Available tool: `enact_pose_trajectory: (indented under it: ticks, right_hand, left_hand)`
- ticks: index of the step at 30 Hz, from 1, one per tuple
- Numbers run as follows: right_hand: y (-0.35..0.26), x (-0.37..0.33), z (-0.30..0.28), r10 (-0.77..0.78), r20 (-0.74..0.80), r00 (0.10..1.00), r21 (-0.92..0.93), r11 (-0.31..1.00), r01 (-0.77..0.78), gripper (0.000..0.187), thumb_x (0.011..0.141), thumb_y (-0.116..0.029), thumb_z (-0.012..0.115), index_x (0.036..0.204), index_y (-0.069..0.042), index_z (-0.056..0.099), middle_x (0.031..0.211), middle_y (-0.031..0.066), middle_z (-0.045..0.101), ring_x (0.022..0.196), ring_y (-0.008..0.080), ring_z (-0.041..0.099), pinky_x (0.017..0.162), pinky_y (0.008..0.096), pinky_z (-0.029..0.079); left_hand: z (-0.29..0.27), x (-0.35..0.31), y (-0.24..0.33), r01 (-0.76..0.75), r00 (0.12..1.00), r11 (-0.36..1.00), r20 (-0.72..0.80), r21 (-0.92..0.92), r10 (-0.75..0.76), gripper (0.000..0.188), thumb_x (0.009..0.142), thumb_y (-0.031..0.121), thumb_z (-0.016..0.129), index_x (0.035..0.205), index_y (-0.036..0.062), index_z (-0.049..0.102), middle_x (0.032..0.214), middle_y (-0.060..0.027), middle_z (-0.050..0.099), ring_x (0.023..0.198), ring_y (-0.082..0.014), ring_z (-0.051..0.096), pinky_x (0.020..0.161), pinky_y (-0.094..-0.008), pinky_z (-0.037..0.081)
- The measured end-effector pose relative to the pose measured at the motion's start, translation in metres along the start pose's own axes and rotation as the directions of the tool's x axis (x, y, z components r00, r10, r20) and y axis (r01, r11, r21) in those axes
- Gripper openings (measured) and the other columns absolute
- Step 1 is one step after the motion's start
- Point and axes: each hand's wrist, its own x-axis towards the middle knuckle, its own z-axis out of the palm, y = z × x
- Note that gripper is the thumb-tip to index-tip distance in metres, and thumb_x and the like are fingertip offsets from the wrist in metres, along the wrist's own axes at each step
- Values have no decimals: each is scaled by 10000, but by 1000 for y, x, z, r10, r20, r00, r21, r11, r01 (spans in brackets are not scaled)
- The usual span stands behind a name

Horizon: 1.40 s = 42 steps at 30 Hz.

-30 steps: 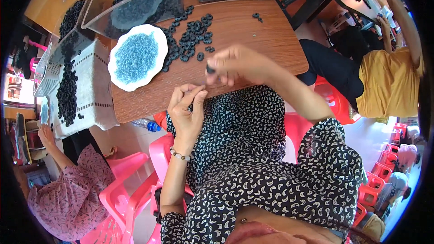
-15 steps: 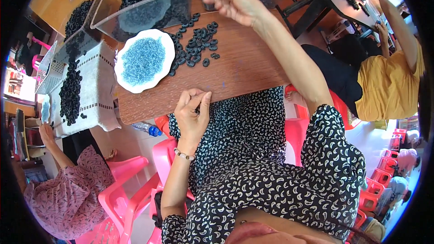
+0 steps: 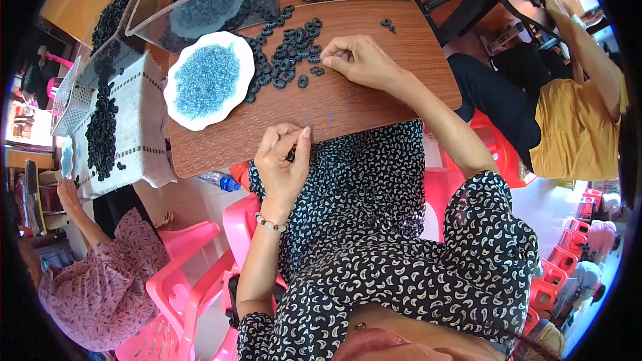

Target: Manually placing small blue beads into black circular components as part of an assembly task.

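My left hand [image 3: 281,164] is closed at the near edge of the brown table, thumb against curled fingers. A small black part [image 3: 291,154] shows dark between them, mostly hidden. Over the table, my right hand [image 3: 364,63] has its fingers pinched together beside a loose pile of small black oval parts [image 3: 291,53]; whatever is in that pinch is hidden. Left of the pile, a white scalloped plate [image 3: 247,79] holds many tiny clear-blue pieces [image 3: 206,80].
Clear plastic bins [image 3: 221,27] of black parts line the table's far side. More black parts [image 3: 101,137] lie on a cloth-covered table at left, where a co-worker's hand [image 3: 68,194] reaches. A person in yellow [image 3: 575,127] sits at right. Pink chairs [image 3: 180,287] stand nearby.
My right hand has come down from beside the far right bin to the black parts. Two or so black parts show at the table's far right. My left hand stays closed at the edge.
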Motion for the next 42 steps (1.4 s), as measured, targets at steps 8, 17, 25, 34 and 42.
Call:
enact_pose_trajectory:
  ticks: [8,17,25,34,42]
  right_hand:
    - [2,11,3,-118,-59,991,-113,987,111,195,867,-147,723,994,1,726,874,151,740,790,268,707,728,380,552]
    - [-3,12,7,-104,-67,992,-174,980,91,197,888,-184,721,992,-18,732,855,128,734,796,247,693,735,365,533]
    - [-49,-17,5,26,185,982,482,869,-114,250,978,-241,669,1097,-29,732,951,15,724,749,57,590,672,222,483]
    - [-75,-37,31,-1,361,933,759,582,-292,316,992,-229,670,1196,-2,587,896,-11,647,741,52,572,676,218,479]
    - [-81,0,48,-119,266,957,436,900,-9,208,975,-182,652,1049,12,665,852,31,688,746,102,608,698,273,501]
  left_hand:
    - [0,2,3,6,1000,1000,-2,-5,-6,65,868,55,765,864,-9,751,871,-92,679,757,-193,645,667,-286,500]
    - [-3,3,6,51,999,998,7,-48,-50,61,880,50,758,899,-7,761,881,-83,680,764,-153,631,680,-264,495]
    - [-9,15,9,214,976,940,22,-264,-216,316,912,34,718,1226,7,700,1035,-51,670,817,-84,602,740,-222,501]
    - [-21,28,25,94,995,956,14,-279,-94,381,910,39,731,1288,30,680,1092,-64,651,854,-98,608,779,-232,514]
    - [-47,11,14,298,932,822,-39,-486,-361,268,974,85,678,1218,-26,689,1136,-85,697,979,-114,656,825,-246,551]
